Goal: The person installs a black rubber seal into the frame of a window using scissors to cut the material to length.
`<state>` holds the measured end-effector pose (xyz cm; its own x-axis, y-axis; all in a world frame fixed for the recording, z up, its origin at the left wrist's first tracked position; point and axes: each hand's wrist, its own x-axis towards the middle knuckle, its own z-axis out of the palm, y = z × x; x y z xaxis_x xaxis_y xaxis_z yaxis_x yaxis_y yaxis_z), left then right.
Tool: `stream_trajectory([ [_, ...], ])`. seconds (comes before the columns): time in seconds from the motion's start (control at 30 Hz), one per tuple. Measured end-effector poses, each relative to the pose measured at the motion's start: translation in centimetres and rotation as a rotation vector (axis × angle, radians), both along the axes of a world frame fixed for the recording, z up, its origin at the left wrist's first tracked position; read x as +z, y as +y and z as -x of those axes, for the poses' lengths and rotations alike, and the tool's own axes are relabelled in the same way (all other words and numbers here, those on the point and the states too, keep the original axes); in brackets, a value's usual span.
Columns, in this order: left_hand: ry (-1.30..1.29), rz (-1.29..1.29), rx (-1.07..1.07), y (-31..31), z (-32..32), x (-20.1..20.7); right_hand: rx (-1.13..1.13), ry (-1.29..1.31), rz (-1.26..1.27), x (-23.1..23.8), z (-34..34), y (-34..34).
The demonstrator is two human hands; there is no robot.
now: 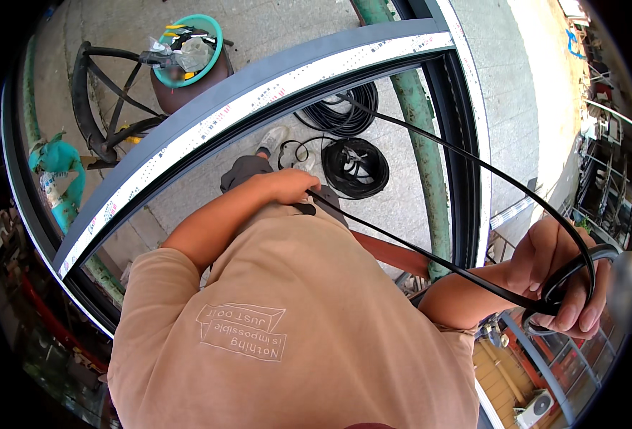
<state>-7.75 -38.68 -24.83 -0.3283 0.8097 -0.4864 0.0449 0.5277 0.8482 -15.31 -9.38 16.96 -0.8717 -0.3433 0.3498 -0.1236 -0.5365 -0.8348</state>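
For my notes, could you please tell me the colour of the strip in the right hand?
The strip is black, showing best in the head view.

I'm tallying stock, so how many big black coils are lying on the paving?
2: an upper coil, partly hidden behind the frame, and a lower coil just below it in the picture. Others may be hidden by the frame.

There are two black floor coils (337,129) (378,171) and one turquoise basin (219,43).
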Motion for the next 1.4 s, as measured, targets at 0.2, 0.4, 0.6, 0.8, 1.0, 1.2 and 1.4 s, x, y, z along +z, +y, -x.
stream_trajectory([
  [0.2,0.037,0.119,0.038,-0.9,-0.9,-3.6,0.042,0.035,-0.103,-1.4,-0.1,0.2],
  [0.4,-0.083,0.109,0.120,-2.2,0.6,-2.1,0.121,0.027,-0.046,-4.5,-0.2,-0.6],
  [0.6,-0.447,-0.283,0.458,1.5,4.6,5.4,0.035,-0.201,-0.058,-7.8,-2.5,-2.7],
  [0.8,-1.070,-0.730,0.765,4.0,6.6,9.8,0.042,-0.304,-0.103,-8.7,-3.8,-3.7],
  [1.0,-0.796,-0.601,0.598,3.6,5.8,9.6,0.002,-0.282,-0.092,-8.6,-4.1,-3.0],
  [1.2,-0.205,-0.397,0.189,3.7,2.4,6.4,-0.001,-0.212,0.001,-7.9,-3.3,-2.3],
  [1.4,-0.042,-0.202,0.177,3.9,0.7,1.2,0.039,-0.037,-0.136,-6.3,-1.7,-1.8],
])
